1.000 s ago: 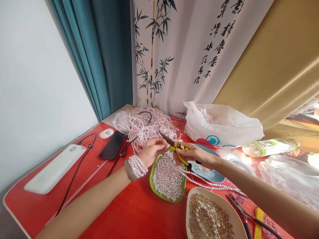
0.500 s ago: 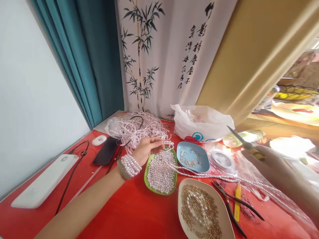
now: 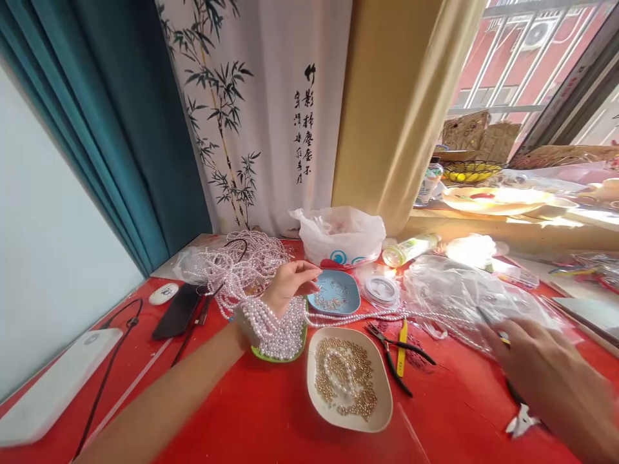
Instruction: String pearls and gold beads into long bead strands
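My left hand (image 3: 289, 283) hovers above the green tray (image 3: 303, 341) heaped with pearl beads (image 3: 285, 332). Thumb and fingers are pinched together; whatever sits between them is too small to make out. Strands of pearl beads (image 3: 258, 317) wrap around the left wrist. Over on the right, my right hand (image 3: 534, 361) is closed around a pointed tool (image 3: 483, 316) with a grey tip and a yellow-and-black handle, mostly covered by the fingers. Below that hand lies a white-headed tool (image 3: 522, 422), partly hidden.
A cream tray (image 3: 314, 406) holds gold beads and a pearl loop. Black pliers (image 3: 391, 361) and yellow tweezers (image 3: 402, 348) lie beside it. Behind are a blue tray (image 3: 338, 283), a thread spool (image 3: 382, 291), a plastic bag (image 3: 341, 238) and piled pearl strands (image 3: 251, 258).
The view has turned right, showing more of the window. My right hand has lowered towards the table with the pointed tool. My left hand stays pinched near the green tray.
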A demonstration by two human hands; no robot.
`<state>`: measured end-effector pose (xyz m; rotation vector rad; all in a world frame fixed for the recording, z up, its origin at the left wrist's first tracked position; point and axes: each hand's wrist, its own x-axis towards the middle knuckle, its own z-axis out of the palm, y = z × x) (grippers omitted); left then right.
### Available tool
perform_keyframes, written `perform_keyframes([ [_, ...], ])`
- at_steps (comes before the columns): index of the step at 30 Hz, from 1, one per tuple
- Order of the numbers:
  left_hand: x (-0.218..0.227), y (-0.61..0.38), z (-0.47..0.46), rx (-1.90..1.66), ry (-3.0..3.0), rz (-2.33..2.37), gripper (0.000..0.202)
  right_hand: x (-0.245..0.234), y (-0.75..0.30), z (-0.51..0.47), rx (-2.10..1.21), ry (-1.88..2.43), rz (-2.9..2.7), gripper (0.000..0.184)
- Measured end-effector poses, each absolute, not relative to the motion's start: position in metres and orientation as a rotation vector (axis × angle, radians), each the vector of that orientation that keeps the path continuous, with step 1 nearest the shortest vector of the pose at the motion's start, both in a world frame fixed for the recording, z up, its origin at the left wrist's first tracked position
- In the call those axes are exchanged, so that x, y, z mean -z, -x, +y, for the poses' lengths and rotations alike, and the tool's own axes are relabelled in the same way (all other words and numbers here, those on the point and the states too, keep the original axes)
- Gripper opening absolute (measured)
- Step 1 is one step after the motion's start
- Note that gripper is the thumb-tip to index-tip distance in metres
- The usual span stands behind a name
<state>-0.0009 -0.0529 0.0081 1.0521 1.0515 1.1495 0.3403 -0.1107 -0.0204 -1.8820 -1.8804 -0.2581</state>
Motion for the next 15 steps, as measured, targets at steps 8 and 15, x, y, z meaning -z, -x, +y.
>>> perform_keyframes([
  [8,-0.025,-0.054,-0.056,-1.100,-1.556,1.001,0.015,-0.047,-0.208,-0.086,-1.223,1.224,-1.740,0.031],
  [15,-0.026,-0.064,-0.048,-1.038,-1.688,0.983,0.025,-0.043,-0.223,-0.077,-1.411,1.205,-1.615,0.016],
])
